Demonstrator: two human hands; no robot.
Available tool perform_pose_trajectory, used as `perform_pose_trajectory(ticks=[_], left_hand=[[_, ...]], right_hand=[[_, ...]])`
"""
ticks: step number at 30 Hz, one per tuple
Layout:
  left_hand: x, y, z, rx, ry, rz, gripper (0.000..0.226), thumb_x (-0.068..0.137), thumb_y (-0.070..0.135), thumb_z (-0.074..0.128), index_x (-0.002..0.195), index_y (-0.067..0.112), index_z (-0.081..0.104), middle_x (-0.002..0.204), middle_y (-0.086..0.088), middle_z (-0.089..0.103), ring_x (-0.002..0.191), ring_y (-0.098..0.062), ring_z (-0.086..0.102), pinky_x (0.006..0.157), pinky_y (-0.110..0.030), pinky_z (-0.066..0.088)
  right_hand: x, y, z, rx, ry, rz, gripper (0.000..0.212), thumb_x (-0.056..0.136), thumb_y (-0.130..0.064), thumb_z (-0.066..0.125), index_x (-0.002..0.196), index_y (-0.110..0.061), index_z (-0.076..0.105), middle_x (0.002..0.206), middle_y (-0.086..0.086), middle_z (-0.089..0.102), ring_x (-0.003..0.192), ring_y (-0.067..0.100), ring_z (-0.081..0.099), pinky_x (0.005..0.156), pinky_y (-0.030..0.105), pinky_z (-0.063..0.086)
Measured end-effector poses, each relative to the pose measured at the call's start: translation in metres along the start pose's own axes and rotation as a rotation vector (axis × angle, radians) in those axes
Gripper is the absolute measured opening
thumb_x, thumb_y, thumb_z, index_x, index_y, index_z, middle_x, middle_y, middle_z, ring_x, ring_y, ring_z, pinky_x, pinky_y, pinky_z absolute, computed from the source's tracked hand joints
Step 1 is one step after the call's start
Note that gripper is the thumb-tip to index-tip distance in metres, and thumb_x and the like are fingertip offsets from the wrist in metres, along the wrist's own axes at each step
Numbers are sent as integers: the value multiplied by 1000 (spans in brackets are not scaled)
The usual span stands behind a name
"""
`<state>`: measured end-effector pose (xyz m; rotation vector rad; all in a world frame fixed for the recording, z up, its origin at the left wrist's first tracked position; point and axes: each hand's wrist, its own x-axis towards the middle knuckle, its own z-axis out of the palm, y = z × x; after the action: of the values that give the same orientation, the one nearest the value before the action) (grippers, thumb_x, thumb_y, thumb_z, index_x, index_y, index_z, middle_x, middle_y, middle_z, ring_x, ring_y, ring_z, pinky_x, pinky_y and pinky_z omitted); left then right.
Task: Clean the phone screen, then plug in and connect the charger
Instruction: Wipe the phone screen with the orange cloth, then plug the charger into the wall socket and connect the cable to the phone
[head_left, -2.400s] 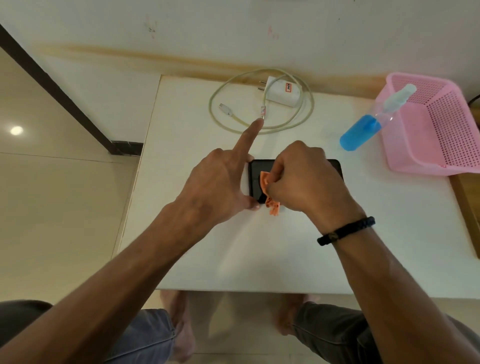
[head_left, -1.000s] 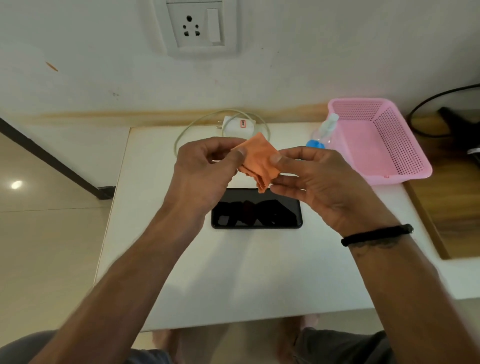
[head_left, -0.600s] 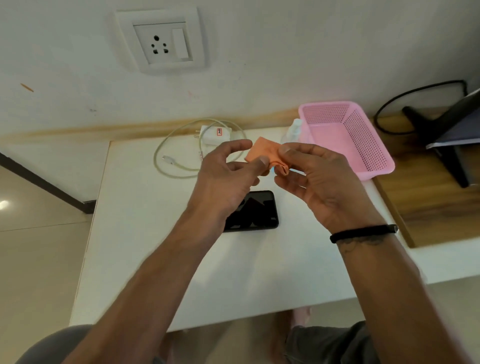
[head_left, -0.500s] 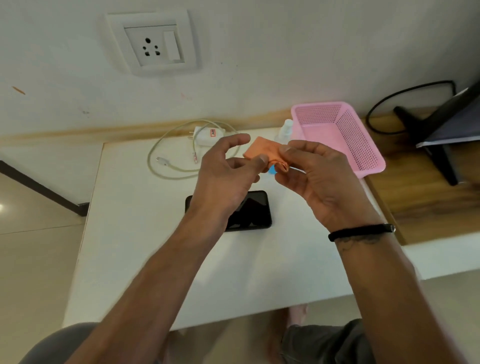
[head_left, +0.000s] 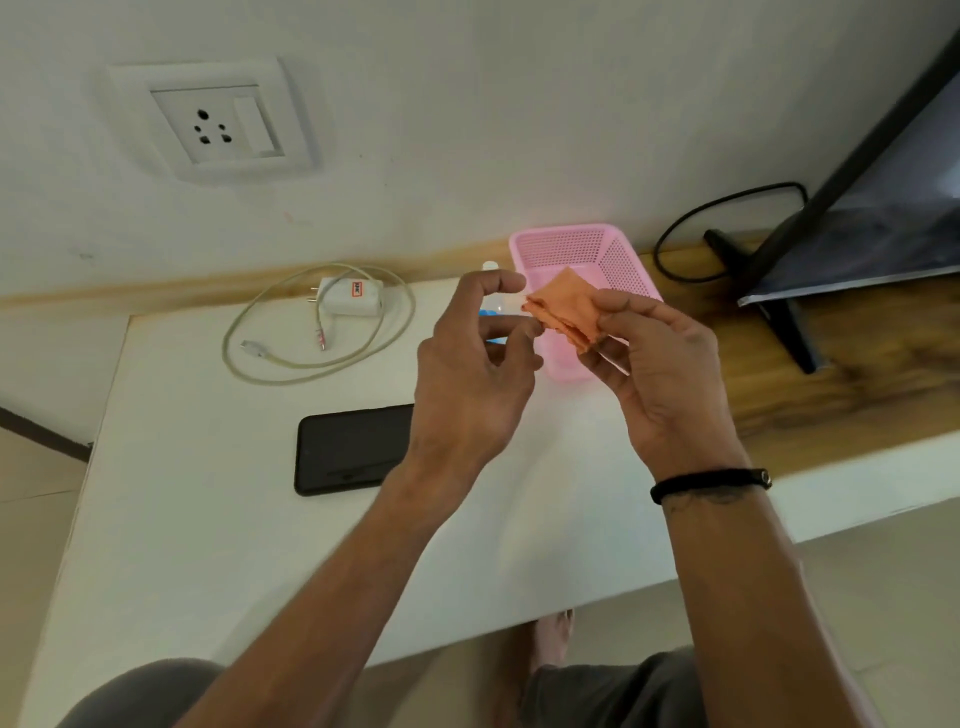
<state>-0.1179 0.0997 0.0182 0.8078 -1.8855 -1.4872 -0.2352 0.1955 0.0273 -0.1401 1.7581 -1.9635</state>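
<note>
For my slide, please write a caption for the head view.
Right hand pinches folded orange cloth above pink basket; phone lies on white table.

Bare forearms, no sleeves; black band (head_left: 710, 482) on right wrist; grey trousers (head_left: 613, 691); bare foot (head_left: 553, 636).

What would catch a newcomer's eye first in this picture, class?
Probably the orange cloth, pinched in the right hand above the pink basket, with the left hand close beside it. Next, the black phone flat on the white table.
</note>
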Motion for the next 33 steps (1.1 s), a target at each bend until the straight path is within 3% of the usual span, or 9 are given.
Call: perform_pose_trajectory(ticks=[7, 9, 15, 18, 21, 26, 30, 33], left_hand=[[1, -3, 5, 51, -66, -37, 28, 96, 27, 67, 121, 37, 59, 93, 13, 78, 77, 1, 74, 58, -3, 45], [1, -2, 5, 59, -75, -44, 29, 95, 28, 68, 122, 37, 59, 94, 12, 78, 78, 1, 74, 57, -3, 45], [4, 0, -1, 89, -59, -86, 31, 95, 32, 68, 122, 41, 57, 98, 14, 77, 80, 1, 73, 61, -4, 44], [5, 0, -4, 77, -43, -94, 30, 95, 32, 68, 121, 41, 58, 99, 12, 77, 80, -1, 74, 66, -12, 46], [6, -1, -7, 69, -32, -100, 29, 94, 32, 68, 120, 41, 58, 97, 12, 77, 78, -1, 74, 64, -11, 46], [8, -1, -11, 81, -35, -110, 29, 94, 30, 69, 119, 40, 60, 95, 11, 77, 78, -3, 74, 64, -12, 46], [9, -3, -13, 153, -84, -120, 31, 96, 35, 69, 125, 34, 60, 104, 9, 77, 87, -10, 74, 70, -15, 48], [9, -4, -13, 187, -97, -125, 32, 96, 36, 68, 127, 32, 60, 109, 7, 75, 93, -13, 73, 74, -17, 50]], right_hand=[[10, 2, -6, -80, 110, -10, 6, 95, -19, 71, 92, -20, 76, 83, -8, 80, 82, 15, 78, 77, 32, 64], [15, 4, -5, -83, 115, 15, 5, 97, -23, 70, 94, -22, 74, 90, -3, 79, 88, 18, 77, 80, 35, 65], [21, 8, 0, -76, 82, 68, 6, 100, -31, 66, 103, -26, 66, 116, 6, 69, 92, 23, 74, 70, 29, 64], [22, 7, 3, -59, 67, 84, 5, 99, -30, 66, 100, -26, 66, 117, 8, 69, 93, 25, 73, 73, 31, 65], [22, 8, 4, -87, 65, 68, 7, 99, -32, 66, 95, -26, 66, 115, 8, 70, 91, 25, 73, 73, 32, 64], [22, 10, 5, -113, 80, 76, 20, 99, -33, 67, 115, -20, 67, 119, 6, 68, 93, 23, 73, 75, 32, 64], [21, 10, 4, -254, 143, 14, 31, 101, -40, 63, 84, -16, 71, 101, -4, 72, 82, 18, 73, 63, 28, 62], [20, 13, 2, -389, 127, 8, 42, 100, -45, 61, 70, -17, 66, 74, -10, 67, 69, 14, 66, 60, 29, 58]])
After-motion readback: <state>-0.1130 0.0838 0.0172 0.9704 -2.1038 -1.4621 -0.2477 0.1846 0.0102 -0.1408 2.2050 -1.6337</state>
